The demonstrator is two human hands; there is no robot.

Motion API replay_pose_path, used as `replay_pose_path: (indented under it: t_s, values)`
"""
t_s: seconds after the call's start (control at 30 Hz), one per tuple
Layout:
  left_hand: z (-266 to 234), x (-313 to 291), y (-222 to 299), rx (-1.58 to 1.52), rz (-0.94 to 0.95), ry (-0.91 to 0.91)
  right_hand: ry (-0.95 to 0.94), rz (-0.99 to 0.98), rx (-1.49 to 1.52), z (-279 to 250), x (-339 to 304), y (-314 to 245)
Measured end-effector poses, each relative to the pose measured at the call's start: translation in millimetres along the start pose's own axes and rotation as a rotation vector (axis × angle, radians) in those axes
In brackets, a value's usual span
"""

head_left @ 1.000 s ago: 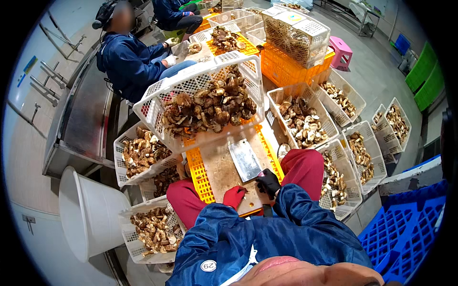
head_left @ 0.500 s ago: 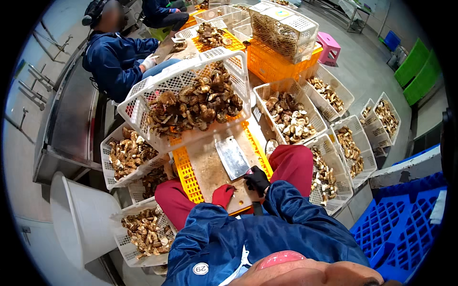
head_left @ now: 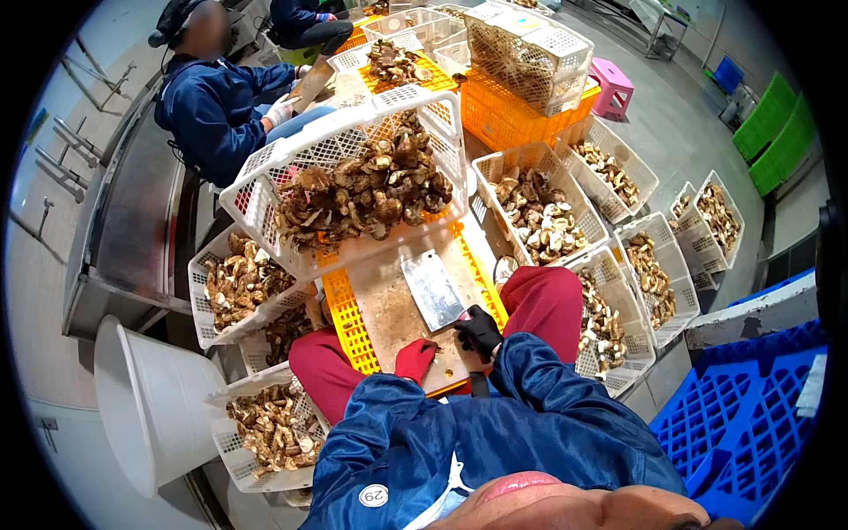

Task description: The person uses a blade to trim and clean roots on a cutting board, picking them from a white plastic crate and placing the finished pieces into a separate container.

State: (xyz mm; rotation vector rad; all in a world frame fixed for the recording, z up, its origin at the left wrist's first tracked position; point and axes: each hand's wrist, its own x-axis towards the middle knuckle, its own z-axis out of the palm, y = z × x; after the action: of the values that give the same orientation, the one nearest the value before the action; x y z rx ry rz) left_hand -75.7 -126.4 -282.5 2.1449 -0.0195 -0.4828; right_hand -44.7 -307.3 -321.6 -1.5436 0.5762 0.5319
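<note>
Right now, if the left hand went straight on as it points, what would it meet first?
Pointing forward and right, the left hand would probably meet the knife first, near where the right hand holds it, though depth is unclear.

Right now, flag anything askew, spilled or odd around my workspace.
The gloving is mismatched: the left hand is red-gloved, the right hand black-gloved. The rectangular white plastic mesh basket of brown mushrooms beyond the pale rectangular board seems tipped toward you, though the wide lens may exaggerate that. I see no clear spill or damage.
</note>
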Motion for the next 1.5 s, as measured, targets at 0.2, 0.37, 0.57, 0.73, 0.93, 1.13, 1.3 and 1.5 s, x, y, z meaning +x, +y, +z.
replay_pose_path:
  t_s: [0.2,0.37,0.57,0.73,0.93,1.13,1.3,1.5]
  values:
    - [-1,0,1,0.091,0.019,0.015,-0.007,-0.027,0.026,0,-8,-5]
    - [1,2,-7,0.015,0.04,0.01,0.009,-0.062,-0.028,0,-7,-5]
    - [0,-1,-1,0.013,-0.023,0.003,0.007,-0.066,-0.025,1,-7,-3]
    - [2,0,-3,0.029,0.027,0.029,-0.017,-0.05,0.059,0,-3,3]
    - [1,-2,0,0.03,0.049,0.04,-0.021,-0.004,0.046,0,-3,-3]
    - [4,6,-20,0.034,0.048,0.022,-0.032,-0.021,0.085,1,14,9]
    - [17,25,-55,0.178,0.149,0.091,-0.122,-0.183,0.342,-8,34,34]
    - [-98,85,-57,-0.172,0.174,0.496,-0.209,0.104,0.317,-3,11,-3]
